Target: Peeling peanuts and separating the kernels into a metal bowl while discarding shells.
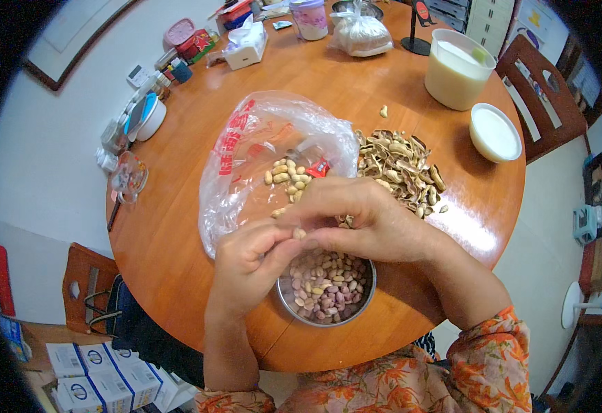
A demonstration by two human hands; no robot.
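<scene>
My left hand and my right hand meet above a round metal bowl, their fingertips pinching one peanut between them. Shelled peanuts with pinkish skins lie in the bowl. Behind my hands a clear plastic bag with red print is spread on the table, and unshelled peanuts lie at it beside a small red wrapper. A heap of empty peanut shells is to the right of the bag, partly hidden by my right hand.
On the round wooden table, a large tub of whitish liquid and a smaller white bowl stand at the right. A tied plastic bag and a tissue box stand at the far side. A glass mug is near the left edge.
</scene>
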